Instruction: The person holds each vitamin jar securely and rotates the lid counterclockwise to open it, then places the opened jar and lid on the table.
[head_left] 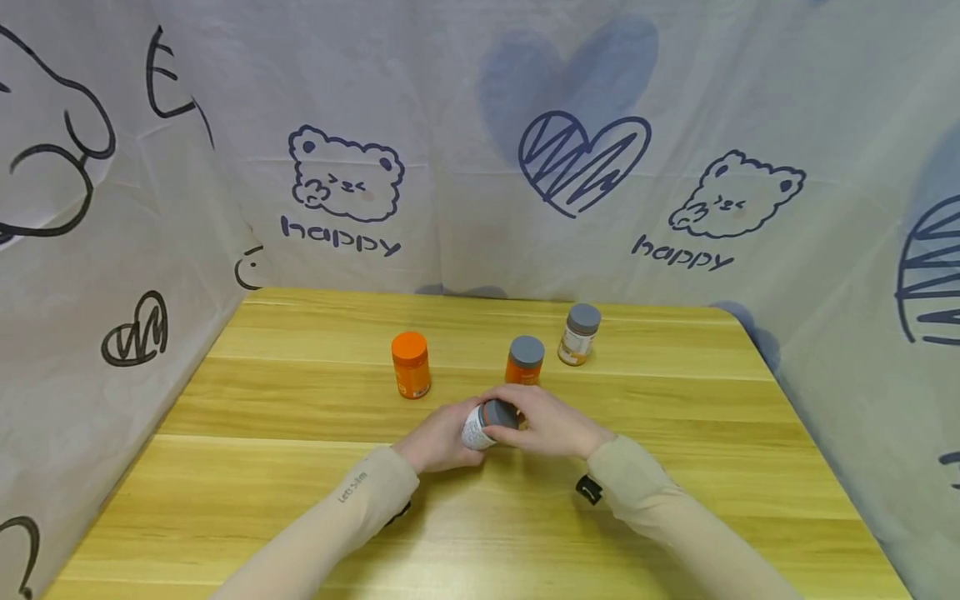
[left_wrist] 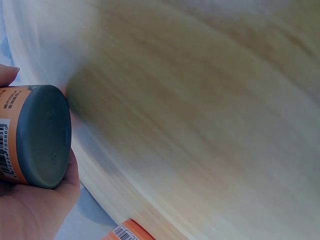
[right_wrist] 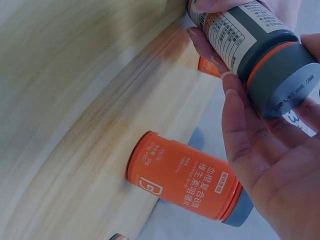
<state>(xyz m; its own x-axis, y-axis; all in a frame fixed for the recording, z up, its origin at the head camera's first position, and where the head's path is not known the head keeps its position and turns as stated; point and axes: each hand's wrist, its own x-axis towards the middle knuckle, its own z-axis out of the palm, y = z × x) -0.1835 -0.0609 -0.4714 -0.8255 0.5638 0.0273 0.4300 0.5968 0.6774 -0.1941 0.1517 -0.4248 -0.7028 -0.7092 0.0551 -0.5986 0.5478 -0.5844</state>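
Observation:
My left hand (head_left: 442, 437) grips a dark grey supplement bottle (head_left: 474, 430) by its body, tilted above the table. The bottle has a white and orange printed label, and its dark base (left_wrist: 44, 137) faces the left wrist camera. The fingers and thumb of my right hand (head_left: 553, 422) curl round the grey cap (right_wrist: 285, 80), where an orange ring shows between cap and body. Just beyond my right hand an orange bottle with a grey cap (head_left: 524, 367) stands upright, its lower part hidden by the hand in the head view.
An all-orange bottle (head_left: 411, 365) stands behind and left of my hands. Farther back on the right is a bottle with a white label and grey cap (head_left: 579, 335). A wooden table (head_left: 285, 400) bears everything, with printed white cloth (head_left: 450, 125) hanging behind and at the sides.

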